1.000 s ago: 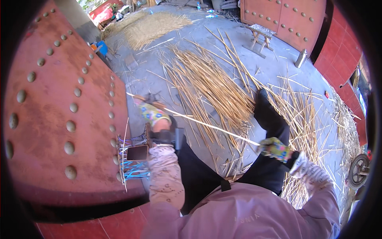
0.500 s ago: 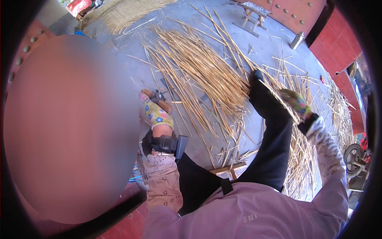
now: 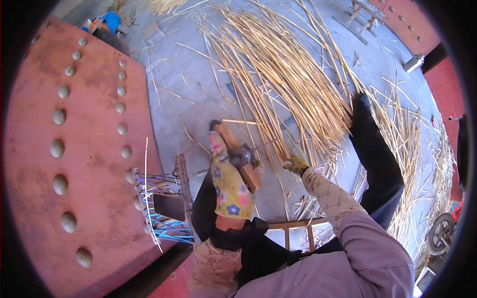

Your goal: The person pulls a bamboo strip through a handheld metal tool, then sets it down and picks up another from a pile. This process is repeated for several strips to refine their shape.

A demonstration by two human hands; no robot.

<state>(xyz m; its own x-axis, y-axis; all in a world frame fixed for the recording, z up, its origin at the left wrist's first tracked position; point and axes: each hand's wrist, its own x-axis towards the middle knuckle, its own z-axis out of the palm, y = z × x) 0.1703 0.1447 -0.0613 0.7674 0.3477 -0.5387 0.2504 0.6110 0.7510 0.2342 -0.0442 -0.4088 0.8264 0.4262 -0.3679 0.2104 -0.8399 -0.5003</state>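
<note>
My left hand (image 3: 227,184), in a yellow floral glove, is closed around a wooden block tool (image 3: 251,178) with a dark metal fitting in its middle. A short pale stalk juts out beside the tool's upper end. To the right, my right hand (image 3: 296,166), in a matching glove, is closed at the lower ends of the straw-coloured reed stalks (image 3: 293,74). It seems to grip a stalk there, though its fingers are small and partly hidden. The loose pile of stalks fans out across the grey floor beyond both hands.
A red studded door panel (image 3: 94,134) fills the left. Beside my left leg stands a small frame (image 3: 184,184) with blue and purple strips. More stalks (image 3: 412,164) lie beyond my right leg. A wooden bench (image 3: 366,15) and metal flask (image 3: 413,63) stand farther back.
My right hand has come inward from beyond my right leg to the near ends of the stalks. My left hand still holds the tool, now lower in view. The view has shifted left.
</note>
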